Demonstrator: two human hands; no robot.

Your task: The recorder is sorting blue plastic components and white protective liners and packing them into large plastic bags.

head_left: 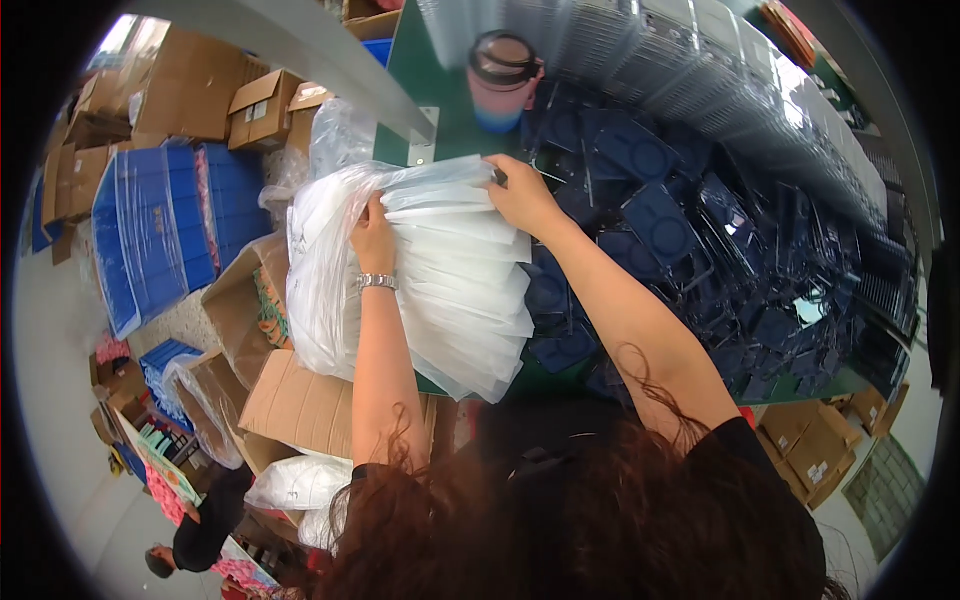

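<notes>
A thick fanned stack of translucent white plastic bags [450, 270] lies at the table's left edge, partly inside a larger clear bag [318, 270]. My left hand [374, 238], with a metal watch on the wrist, grips the stack near its left side. At the far right corner of the stack, my right hand [522, 198] pinches the edge of the top bags between thumb and fingers. A small dark spot shows at that pinch; I cannot make out what it is. Just right of the bags spreads a heap of dark blue phone cases [636, 150].
A pink-and-blue tumbler [502, 85] stands beyond my right hand on the green table [425, 65]. Stacked clear plastic trays [690, 60] line the far right. A grey post [330, 50] rises at the left edge. Blue crates [160, 230] and cardboard boxes [300, 400] crowd the left; a person [210, 525] is lower left.
</notes>
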